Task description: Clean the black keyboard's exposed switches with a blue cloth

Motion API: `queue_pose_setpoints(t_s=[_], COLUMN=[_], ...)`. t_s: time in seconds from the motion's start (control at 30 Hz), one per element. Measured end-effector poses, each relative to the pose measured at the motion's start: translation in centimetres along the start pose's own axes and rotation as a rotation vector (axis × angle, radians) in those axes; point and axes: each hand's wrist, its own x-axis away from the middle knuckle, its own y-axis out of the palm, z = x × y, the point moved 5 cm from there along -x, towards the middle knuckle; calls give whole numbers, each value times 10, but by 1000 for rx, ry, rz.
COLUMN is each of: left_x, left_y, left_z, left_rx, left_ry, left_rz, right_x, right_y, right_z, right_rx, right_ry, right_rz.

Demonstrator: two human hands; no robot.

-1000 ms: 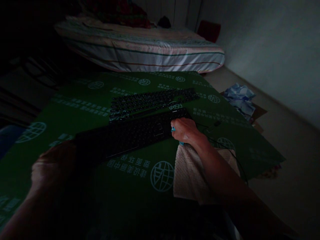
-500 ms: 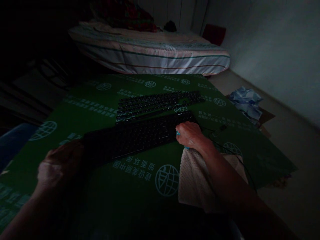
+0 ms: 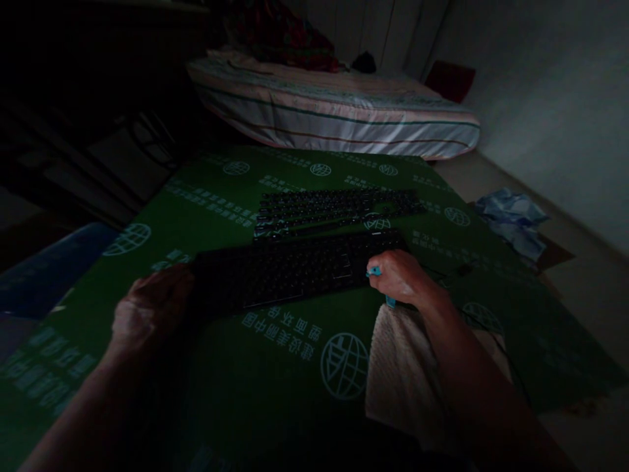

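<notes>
A black keyboard [image 3: 275,275] lies across the green table, its surface dark and hard to make out. My left hand [image 3: 154,305] grips its left end, with the fingertips lost in shadow. Over the keyboard's right end, my right hand [image 3: 400,275] is closed in a fist around a teal-handled tool [image 3: 375,270]. Teal shows above and below the fist; the tool's working end cannot be made out. Behind the keyboard, black keycaps [image 3: 314,203] are laid out in rows, with green tabletop showing between them. A beige cloth [image 3: 400,367] lies under my right forearm.
The green table [image 3: 289,367] bears white globe prints and lettering. A thin black cable [image 3: 511,364] trails along the right side. Beyond the table stands a bed [image 3: 344,124] with a striped sheet. Crumpled blue-white material [image 3: 511,213] is on the floor at right.
The whole view has shifted, so everything appears farther right and slightly lower. My right fist has turned a little, showing more of the teal handle. My left hand stays at the keyboard's left end.
</notes>
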Motion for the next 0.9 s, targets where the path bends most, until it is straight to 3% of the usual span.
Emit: queue_pose_setpoints(t_s=[0.17,0.4,0.63,0.9], left_x=[0,-1,-2,0], left_y=[-2,3,-3,-3], left_z=[2,-4,6,7], left_rx=[25,18,6,28], left_ry=[-107,-156,-89,-81], left_rz=[-22,-15,-30,68], right_x=[1,1,4,5], right_y=[-1,0,-2,-1], right_z=[6,0,-1,-5], right_rx=[-100,-38,-38,-21], right_ry=[7,-7,-76,-115], right_rz=[34,-3,-9,-41])
